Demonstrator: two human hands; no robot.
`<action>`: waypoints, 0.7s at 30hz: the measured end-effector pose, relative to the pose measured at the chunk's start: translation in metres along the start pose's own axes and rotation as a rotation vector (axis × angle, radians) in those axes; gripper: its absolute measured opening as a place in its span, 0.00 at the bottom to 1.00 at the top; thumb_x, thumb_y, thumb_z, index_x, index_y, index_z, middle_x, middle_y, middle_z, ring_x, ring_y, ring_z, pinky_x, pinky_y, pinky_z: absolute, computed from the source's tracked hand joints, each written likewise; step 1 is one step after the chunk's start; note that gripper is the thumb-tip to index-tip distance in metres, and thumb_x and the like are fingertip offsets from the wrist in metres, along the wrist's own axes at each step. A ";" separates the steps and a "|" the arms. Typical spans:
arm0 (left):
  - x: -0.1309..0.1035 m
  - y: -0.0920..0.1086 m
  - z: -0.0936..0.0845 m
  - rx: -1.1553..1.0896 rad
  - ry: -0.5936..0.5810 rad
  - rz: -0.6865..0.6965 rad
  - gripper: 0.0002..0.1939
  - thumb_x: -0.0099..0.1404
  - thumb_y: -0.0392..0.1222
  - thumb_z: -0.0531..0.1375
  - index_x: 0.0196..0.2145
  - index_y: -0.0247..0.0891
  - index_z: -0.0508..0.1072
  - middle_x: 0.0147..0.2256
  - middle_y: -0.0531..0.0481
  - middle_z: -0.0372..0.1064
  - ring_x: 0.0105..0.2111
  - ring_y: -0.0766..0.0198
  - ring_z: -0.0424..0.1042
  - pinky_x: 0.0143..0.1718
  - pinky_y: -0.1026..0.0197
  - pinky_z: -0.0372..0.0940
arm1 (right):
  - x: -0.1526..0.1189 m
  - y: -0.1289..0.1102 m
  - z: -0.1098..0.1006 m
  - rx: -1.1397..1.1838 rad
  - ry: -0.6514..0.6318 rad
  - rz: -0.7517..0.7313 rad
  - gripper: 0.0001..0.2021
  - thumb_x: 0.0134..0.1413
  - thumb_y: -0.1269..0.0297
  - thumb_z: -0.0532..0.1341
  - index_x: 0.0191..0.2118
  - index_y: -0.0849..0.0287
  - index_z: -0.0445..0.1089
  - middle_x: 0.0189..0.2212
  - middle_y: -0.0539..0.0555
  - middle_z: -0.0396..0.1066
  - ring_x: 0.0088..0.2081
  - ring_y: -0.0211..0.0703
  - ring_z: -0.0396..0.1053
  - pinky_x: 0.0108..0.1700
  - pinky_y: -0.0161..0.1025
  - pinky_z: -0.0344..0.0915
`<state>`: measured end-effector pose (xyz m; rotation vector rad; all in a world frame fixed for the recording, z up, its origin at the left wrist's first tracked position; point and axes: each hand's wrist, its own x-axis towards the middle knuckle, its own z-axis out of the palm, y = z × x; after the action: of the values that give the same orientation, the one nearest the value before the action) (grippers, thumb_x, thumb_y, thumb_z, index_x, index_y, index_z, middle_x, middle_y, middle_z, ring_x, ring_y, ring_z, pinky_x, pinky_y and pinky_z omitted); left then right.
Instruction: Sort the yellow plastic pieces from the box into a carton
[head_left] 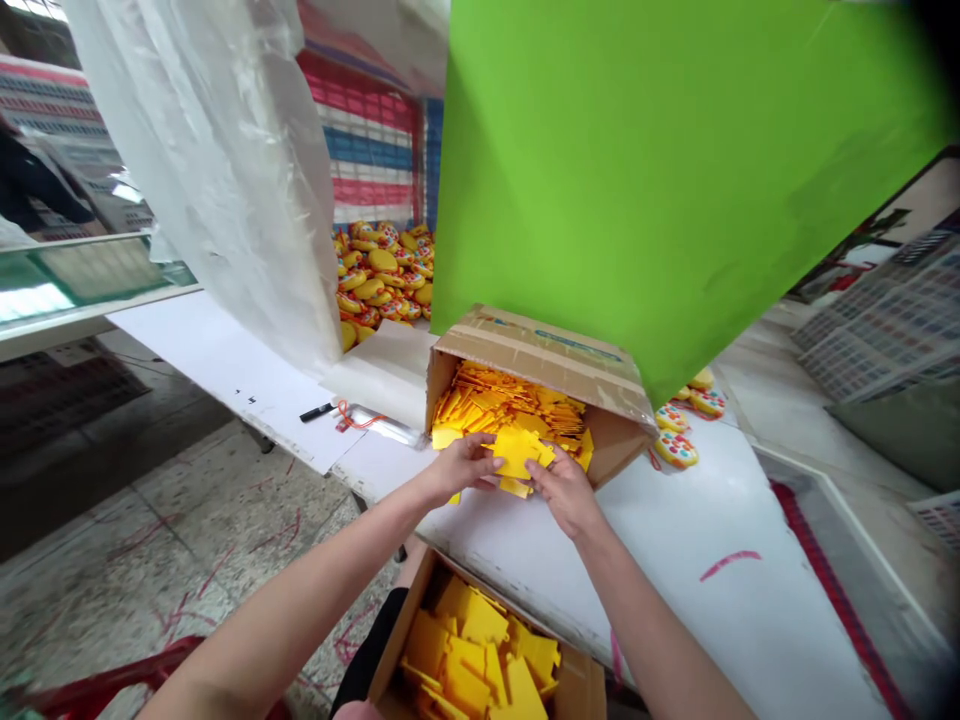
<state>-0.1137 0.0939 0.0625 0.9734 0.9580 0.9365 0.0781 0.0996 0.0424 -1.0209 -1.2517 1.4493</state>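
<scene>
Both of my hands grip flat yellow notched pieces at the mouth of a cardboard box. My left hand pinches their left side, thumb on top. My right hand holds the right side between thumb and fingers. The cardboard box lies on its side on the white table, opening toward me, packed with many more thin yellow pieces. Below the table edge, a second open cardboard box sits near my lap, holding larger-looking yellow pieces in a loose heap.
A tall green panel stands behind the box. Round yellow dotted items are piled at the back, with several more at right. A black marker and a clear tube lie left. Clear plastic sheeting hangs at left.
</scene>
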 end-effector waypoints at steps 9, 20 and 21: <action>0.014 -0.025 -0.006 -0.119 0.092 -0.004 0.25 0.45 0.49 0.73 0.34 0.37 0.66 0.30 0.54 0.69 0.27 0.66 0.72 0.30 0.59 0.71 | -0.005 0.014 -0.008 0.157 0.089 0.170 0.35 0.37 0.60 0.73 0.54 0.49 0.61 0.41 0.50 0.75 0.39 0.44 0.75 0.42 0.46 0.74; 0.016 -0.022 -0.015 -0.094 0.169 0.074 0.26 0.43 0.47 0.73 0.35 0.36 0.68 0.28 0.55 0.70 0.27 0.65 0.72 0.26 0.64 0.69 | -0.012 0.018 -0.017 0.193 0.132 0.143 0.37 0.38 0.61 0.73 0.56 0.49 0.60 0.43 0.50 0.74 0.41 0.44 0.74 0.42 0.45 0.73; 0.013 -0.018 -0.020 -0.091 0.180 0.079 0.26 0.43 0.48 0.73 0.35 0.36 0.67 0.28 0.54 0.70 0.27 0.65 0.73 0.26 0.63 0.70 | -0.016 0.015 -0.019 0.196 0.121 0.144 0.37 0.38 0.61 0.73 0.57 0.48 0.60 0.43 0.50 0.74 0.41 0.44 0.73 0.41 0.44 0.73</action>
<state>-0.1250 0.1060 0.0375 0.8652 1.0236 1.1391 0.0985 0.0870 0.0254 -1.0647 -0.9459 1.5622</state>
